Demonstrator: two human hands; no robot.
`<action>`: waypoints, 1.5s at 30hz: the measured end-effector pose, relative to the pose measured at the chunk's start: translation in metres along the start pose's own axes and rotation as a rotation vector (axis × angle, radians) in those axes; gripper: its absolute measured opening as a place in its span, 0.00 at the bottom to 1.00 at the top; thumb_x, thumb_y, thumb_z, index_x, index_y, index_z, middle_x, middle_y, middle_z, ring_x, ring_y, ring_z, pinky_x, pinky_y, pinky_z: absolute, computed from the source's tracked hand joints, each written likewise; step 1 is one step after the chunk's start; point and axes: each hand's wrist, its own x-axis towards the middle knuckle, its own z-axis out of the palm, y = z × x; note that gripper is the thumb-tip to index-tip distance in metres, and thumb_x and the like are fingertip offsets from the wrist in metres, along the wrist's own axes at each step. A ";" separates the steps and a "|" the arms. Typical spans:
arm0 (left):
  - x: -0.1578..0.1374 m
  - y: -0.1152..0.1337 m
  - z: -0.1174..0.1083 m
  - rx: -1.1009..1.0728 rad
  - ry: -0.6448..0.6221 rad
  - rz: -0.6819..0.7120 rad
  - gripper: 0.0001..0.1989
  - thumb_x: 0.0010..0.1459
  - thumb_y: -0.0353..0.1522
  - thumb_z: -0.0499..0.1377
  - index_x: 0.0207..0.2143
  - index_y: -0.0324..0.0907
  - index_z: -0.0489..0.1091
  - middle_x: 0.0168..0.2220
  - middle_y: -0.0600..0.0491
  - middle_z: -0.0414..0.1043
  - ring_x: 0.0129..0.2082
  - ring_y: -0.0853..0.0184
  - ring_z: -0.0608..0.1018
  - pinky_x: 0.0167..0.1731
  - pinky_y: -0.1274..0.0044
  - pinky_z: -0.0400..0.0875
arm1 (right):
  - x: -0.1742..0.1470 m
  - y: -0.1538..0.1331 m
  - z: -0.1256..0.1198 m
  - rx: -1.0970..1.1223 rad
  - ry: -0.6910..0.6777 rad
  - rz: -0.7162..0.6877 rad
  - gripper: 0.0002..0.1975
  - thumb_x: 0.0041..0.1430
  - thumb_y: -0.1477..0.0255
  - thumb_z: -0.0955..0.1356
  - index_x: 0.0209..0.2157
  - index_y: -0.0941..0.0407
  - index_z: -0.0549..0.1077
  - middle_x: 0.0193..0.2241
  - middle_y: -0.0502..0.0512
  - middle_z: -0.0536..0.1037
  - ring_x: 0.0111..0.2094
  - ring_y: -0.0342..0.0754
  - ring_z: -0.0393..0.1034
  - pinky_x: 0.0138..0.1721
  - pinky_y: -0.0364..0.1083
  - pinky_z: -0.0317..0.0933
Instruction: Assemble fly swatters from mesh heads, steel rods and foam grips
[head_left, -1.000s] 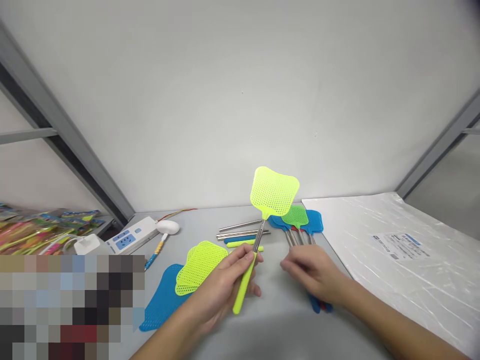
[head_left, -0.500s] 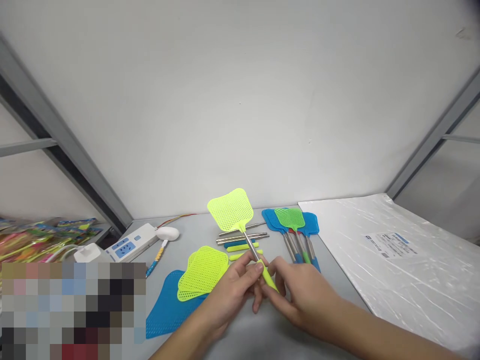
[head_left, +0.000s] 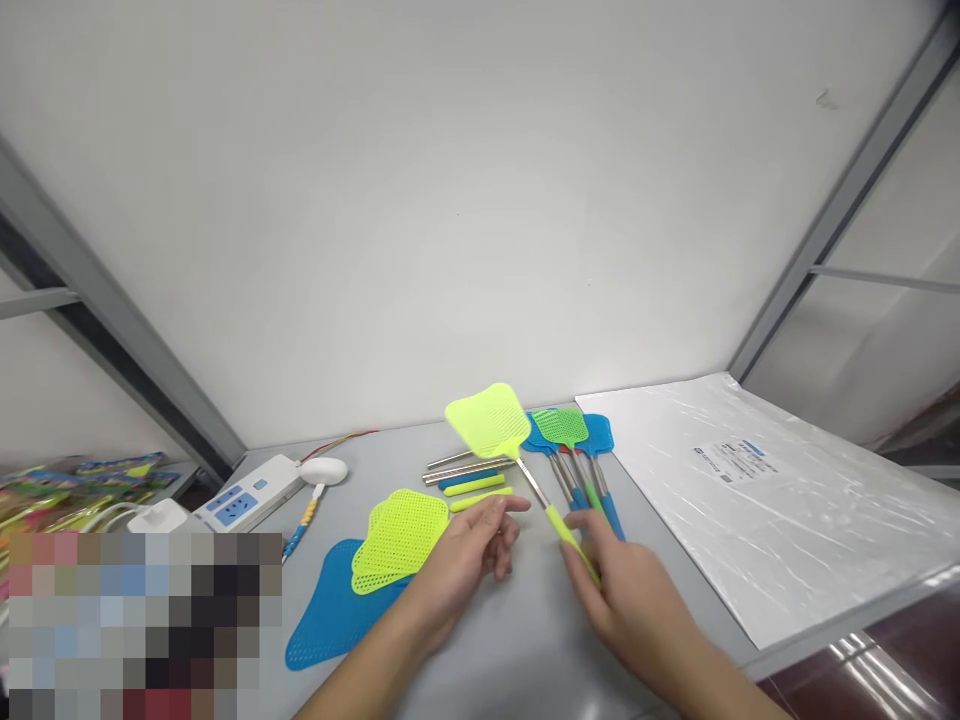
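A yellow fly swatter [head_left: 491,420] with a metal shaft is raised off the table, its yellow handle gripped by my right hand [head_left: 626,590]. My left hand [head_left: 476,540] is free of it, fingers loosely stretched above the table near the yellow handle grips [head_left: 475,485]. Beside my left wrist lie yellow mesh swatter heads [head_left: 401,540], overlapping blue swatter heads [head_left: 330,610]. Behind the grips are several metal rods [head_left: 465,470] and a blue grip. Right of the raised swatter, several whole swatters with blue and green heads [head_left: 562,426] lie stacked, handles toward me.
A white power strip [head_left: 251,495] with a plug and a white oval device [head_left: 328,470] on a striped cable stand at the left. A white wrapped board [head_left: 697,500] covers the table's right side. Colourful packets [head_left: 67,500] lie far left. A wall rises behind.
My left hand has let go of the yellow fly swatter. My right hand has carried it to the right, toward the stacked swatters. The view has turned a little right.
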 end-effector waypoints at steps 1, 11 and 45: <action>-0.001 0.000 0.001 0.034 -0.002 -0.009 0.22 0.62 0.48 0.52 0.47 0.41 0.70 0.29 0.58 0.61 0.21 0.75 0.63 0.27 0.78 0.60 | 0.004 0.004 -0.004 -0.067 0.011 0.055 0.12 0.68 0.65 0.54 0.45 0.55 0.61 0.22 0.50 0.74 0.22 0.51 0.70 0.24 0.45 0.46; 0.000 -0.002 -0.001 0.304 0.038 0.044 0.23 0.62 0.50 0.50 0.40 0.41 0.70 0.25 0.59 0.59 0.22 0.73 0.62 0.26 0.78 0.58 | 0.042 0.027 -0.021 -0.466 -0.024 0.288 0.12 0.68 0.67 0.53 0.41 0.56 0.63 0.23 0.55 0.74 0.24 0.55 0.72 0.22 0.45 0.45; 0.000 -0.002 -0.002 0.432 0.037 0.073 0.21 0.64 0.48 0.48 0.39 0.42 0.69 0.24 0.59 0.59 0.22 0.72 0.63 0.27 0.78 0.57 | 0.022 0.031 -0.017 -0.522 -0.052 0.135 0.13 0.64 0.67 0.58 0.47 0.55 0.65 0.30 0.54 0.79 0.27 0.54 0.75 0.22 0.46 0.43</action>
